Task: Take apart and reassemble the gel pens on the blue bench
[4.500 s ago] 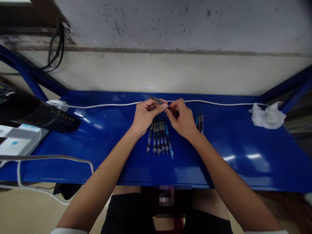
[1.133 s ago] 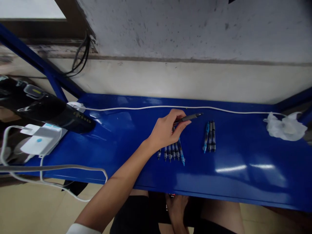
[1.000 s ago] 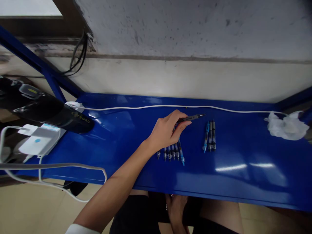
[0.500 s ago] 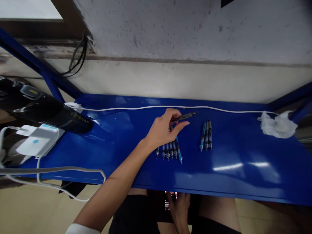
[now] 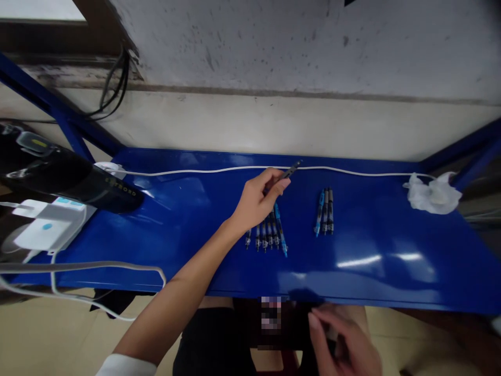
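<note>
My left hand [image 5: 256, 197] is closed around a dark grey-and-black pen [image 5: 290, 169], which tilts up and to the right over the back half of the blue shelf [image 5: 188, 235]. Below that hand lies a row of several clear-barrelled pens [image 5: 270, 235], their upper ends hidden by the hand. A blue pen [image 5: 281, 230] is at the right of this row. Farther right, three pens rest side by side: one blue pen [image 5: 320, 213] and two grey-and-black pens [image 5: 327, 211]. My right hand [image 5: 346, 342] is in front of the shelf edge, slightly blurred, with thumb and forefinger apart and nothing visible between them.
A black cylindrical object [image 5: 70, 172] leans in at the left beside a white charger block [image 5: 47, 227] with cables. A white cable [image 5: 219, 169] runs along the back to a crumpled white plastic bag [image 5: 432, 193]. A pixelated phone screen [image 5: 271, 315] shows below the shelf.
My right hand has left the phone and moved right, toward the shelf edge. The pen in my left hand now points more steeply upward. The whole view has shifted slightly.
</note>
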`<state>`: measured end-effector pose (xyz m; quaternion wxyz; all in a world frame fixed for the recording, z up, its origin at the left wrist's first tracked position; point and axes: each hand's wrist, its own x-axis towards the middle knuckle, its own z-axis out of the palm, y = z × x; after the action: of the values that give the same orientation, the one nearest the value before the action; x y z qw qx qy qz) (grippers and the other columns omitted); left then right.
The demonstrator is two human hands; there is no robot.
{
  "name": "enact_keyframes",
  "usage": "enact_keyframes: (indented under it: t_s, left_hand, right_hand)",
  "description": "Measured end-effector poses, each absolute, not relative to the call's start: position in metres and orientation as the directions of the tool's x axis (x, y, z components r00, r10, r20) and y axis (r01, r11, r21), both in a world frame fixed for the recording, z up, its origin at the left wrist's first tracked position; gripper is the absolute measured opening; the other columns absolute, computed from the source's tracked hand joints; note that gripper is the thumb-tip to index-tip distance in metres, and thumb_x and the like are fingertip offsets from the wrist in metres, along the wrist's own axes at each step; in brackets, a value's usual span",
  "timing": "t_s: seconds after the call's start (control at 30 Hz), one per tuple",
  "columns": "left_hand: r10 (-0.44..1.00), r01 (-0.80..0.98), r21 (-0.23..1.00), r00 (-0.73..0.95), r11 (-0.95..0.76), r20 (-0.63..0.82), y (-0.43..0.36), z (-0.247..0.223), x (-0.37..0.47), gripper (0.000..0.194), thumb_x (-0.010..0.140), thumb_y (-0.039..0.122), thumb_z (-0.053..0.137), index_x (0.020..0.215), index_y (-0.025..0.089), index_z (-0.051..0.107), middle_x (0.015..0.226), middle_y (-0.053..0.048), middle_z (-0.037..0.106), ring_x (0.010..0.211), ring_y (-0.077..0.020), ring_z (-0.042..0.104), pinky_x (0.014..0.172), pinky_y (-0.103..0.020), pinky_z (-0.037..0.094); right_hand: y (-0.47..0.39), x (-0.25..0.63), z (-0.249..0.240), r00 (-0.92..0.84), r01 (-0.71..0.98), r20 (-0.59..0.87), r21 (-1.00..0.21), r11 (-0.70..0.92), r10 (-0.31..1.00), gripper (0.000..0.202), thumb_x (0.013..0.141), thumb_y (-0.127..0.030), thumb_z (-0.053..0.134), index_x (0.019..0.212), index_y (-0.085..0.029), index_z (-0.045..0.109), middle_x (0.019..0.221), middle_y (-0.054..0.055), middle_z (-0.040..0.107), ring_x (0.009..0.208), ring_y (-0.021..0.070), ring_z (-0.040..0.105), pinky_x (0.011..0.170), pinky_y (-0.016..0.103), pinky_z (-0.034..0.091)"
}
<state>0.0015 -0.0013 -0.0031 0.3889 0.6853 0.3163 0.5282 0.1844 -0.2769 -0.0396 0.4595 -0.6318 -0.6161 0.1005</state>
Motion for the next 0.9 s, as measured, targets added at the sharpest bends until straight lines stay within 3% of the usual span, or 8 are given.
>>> enact_keyframes:
  t_s: [0.1, 0.3, 0.4, 0.53, 0.63, 0.7, 0.77, 0.9]
  left_hand:
    - [0.903, -0.235, 0.926, 0.248, -0.295, 0.351, 0.004, -0.003, 0.005, 0.034, 0.113, 0.056, 0.06, 0.106, 0.024, 0.066, 0.086, -0.004, 0.076, 0.065, -0.0138, 0.063, 0.059, -0.029, 0.045]
    - [0.949, -0.392, 0.905, 0.189, -0.163, 0.252, 0.012, -0.002, 0.004, 0.039, 0.105, 0.063, 0.07, 0.103, 0.026, 0.059, 0.111, -0.006, 0.083, 0.103, -0.021, 0.081, 0.089, -0.035, 0.061]
    - [0.962, -0.399, 0.905, 0.154, -0.146, 0.224, 0.015, -0.003, 0.0, 0.038, 0.102, 0.06, 0.076, 0.104, 0.025, 0.063, 0.12, -0.008, 0.083, 0.104, -0.0212, 0.081, 0.096, -0.039, 0.062]
    - [0.967, -0.348, 0.916, 0.082, -0.2, 0.243, 0.018, -0.006, -0.006, 0.03, 0.098, 0.049, 0.084, 0.093, 0.021, 0.072, 0.119, -0.009, 0.084, 0.115, -0.0218, 0.078, 0.1, -0.036, 0.06]
    - [0.959, -0.321, 0.926, 0.132, -0.199, 0.252, 0.017, -0.006, -0.007, 0.029, 0.098, 0.051, 0.083, 0.099, 0.023, 0.079, 0.116, -0.009, 0.084, 0.109, -0.0235, 0.079, 0.095, -0.038, 0.063]
    - [0.954, -0.314, 0.93, 0.162, -0.192, 0.252, 0.016, -0.005, -0.007, 0.03, 0.099, 0.054, 0.081, 0.106, 0.024, 0.081, 0.115, -0.01, 0.084, 0.104, -0.0235, 0.079, 0.091, -0.039, 0.065]
    - [0.948, -0.322, 0.927, 0.184, -0.192, 0.261, 0.015, -0.003, -0.007, 0.03, 0.1, 0.054, 0.081, 0.106, 0.024, 0.082, 0.116, -0.01, 0.084, 0.103, -0.0227, 0.08, 0.092, -0.039, 0.065]
    - [0.928, -0.343, 0.917, 0.233, -0.202, 0.292, 0.013, -0.001, -0.008, 0.027, 0.1, 0.052, 0.082, 0.106, 0.025, 0.082, 0.118, -0.009, 0.084, 0.113, -0.0241, 0.081, 0.1, -0.04, 0.065]
  right_hand:
    - [-0.202, 0.19, 0.001, 0.075, 0.632, 0.474, -0.703, 0.326, 0.877, 0.016, 0.103, -0.027, 0.072, 0.118, -0.028, 0.073, 0.092, 0.004, 0.079, 0.073, 0.0212, 0.073, 0.068, 0.035, 0.062]
    - [-0.044, 0.169, 0.006, -0.13, 0.547, 0.466, -0.703, 0.455, 0.875, 0.035, 0.105, -0.047, 0.072, 0.128, -0.023, 0.061, 0.123, 0.013, 0.071, 0.103, 0.0257, 0.071, 0.089, 0.041, 0.058]
    - [-0.006, 0.163, -0.004, -0.299, 0.535, 0.413, -0.674, 0.51, 0.86, 0.024, 0.112, -0.046, 0.059, 0.113, -0.023, 0.062, 0.099, 0.006, 0.071, 0.082, 0.0214, 0.065, 0.077, 0.034, 0.048]
    - [-0.004, 0.162, -0.007, -0.255, 0.502, 0.395, -0.726, 0.47, 0.883, 0.034, 0.116, -0.051, 0.051, 0.102, -0.023, 0.064, 0.077, -0.001, 0.059, 0.065, 0.0158, 0.049, 0.067, 0.031, 0.034]
    - [-0.015, 0.162, -0.002, -0.198, 0.223, 0.294, -0.915, 0.335, 0.935, 0.043, 0.113, -0.06, 0.055, 0.099, -0.022, 0.069, 0.068, -0.005, 0.047, 0.059, 0.0132, 0.04, 0.061, 0.03, 0.032]
    - [-0.019, 0.162, 0.003, -0.258, -0.068, 0.135, -0.99, 0.121, 0.957, 0.046, 0.11, -0.064, 0.06, 0.094, -0.022, 0.07, 0.064, -0.008, 0.037, 0.053, 0.0111, 0.032, 0.054, 0.029, 0.028]
    - [-0.019, 0.165, 0.008, -0.391, -0.273, -0.007, -0.954, -0.123, 0.92, 0.046, 0.105, -0.065, 0.068, 0.09, -0.021, 0.071, 0.062, -0.011, 0.026, 0.049, 0.0092, 0.02, 0.049, 0.028, 0.021]
    - [-0.012, 0.177, 0.011, -0.564, -0.369, -0.113, -0.852, -0.372, 0.818, 0.041, 0.1, -0.06, 0.077, 0.091, -0.021, 0.074, 0.06, -0.014, 0.015, 0.048, 0.008, 0.011, 0.046, 0.027, 0.019]
